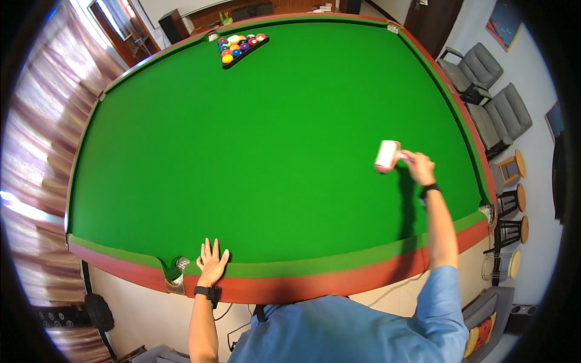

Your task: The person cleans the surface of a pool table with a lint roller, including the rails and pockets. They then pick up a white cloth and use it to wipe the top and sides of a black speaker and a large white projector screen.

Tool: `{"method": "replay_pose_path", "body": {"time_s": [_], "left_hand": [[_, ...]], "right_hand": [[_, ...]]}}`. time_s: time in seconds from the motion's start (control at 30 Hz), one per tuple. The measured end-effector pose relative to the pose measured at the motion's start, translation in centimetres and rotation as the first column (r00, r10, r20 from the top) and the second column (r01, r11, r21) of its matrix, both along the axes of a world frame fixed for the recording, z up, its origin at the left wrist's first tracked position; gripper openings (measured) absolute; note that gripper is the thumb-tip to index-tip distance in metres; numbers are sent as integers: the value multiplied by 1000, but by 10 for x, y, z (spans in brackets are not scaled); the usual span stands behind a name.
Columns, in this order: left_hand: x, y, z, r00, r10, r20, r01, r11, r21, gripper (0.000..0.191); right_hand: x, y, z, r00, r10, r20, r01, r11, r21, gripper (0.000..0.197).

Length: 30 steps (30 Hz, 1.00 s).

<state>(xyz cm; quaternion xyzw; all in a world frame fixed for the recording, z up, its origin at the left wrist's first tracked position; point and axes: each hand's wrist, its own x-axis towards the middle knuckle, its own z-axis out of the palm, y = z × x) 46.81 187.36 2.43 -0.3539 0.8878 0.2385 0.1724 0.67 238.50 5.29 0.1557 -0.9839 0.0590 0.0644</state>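
Gripped by its pink handle, a lint roller (387,156) with a white sheet roll is in my right hand (421,167), over the right side of the green pool table cloth (272,149). It looks slightly blurred, and I cannot tell whether it touches the cloth. My left hand (212,264) rests palm down with spread fingers on the near cushion, just right of a side pocket (178,268). It holds nothing.
Several pool balls (234,47) sit in a black triangle rack (247,53) near the far pocket (212,36). The red wooden rail (254,290) runs close against my body. Grey armchairs (506,115) and stools (517,198) line the right wall; curtains (50,149) hang left.
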Motion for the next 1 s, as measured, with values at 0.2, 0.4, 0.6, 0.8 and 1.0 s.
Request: {"method": "replay_pose_path", "body": {"time_s": [0.2, 0.4, 0.6, 0.8, 1.0], "left_hand": [[1, 3, -2, 1000, 10, 24, -9, 999, -51, 72], [4, 1, -6, 1000, -11, 24, 11, 1000, -20, 83], [10, 5, -14, 993, -100, -61, 97, 994, -54, 84], [12, -1, -12, 983, -176, -50, 171, 981, -88, 83], [15, -1, -8, 982, -178, -59, 173, 982, -74, 78]], "right_hand": [[97, -238, -21, 844, 533, -56, -536, 838, -102, 20], [254, -382, -31, 636, 764, 107, -657, 609, -444, 24], [201, -297, -8, 794, 583, 172, -535, 805, -255, 22], [115, -45, -16, 995, 71, 65, -66, 995, -74, 22], [177, 140, 11, 925, -336, 176, 349, 936, -48, 25]]}}
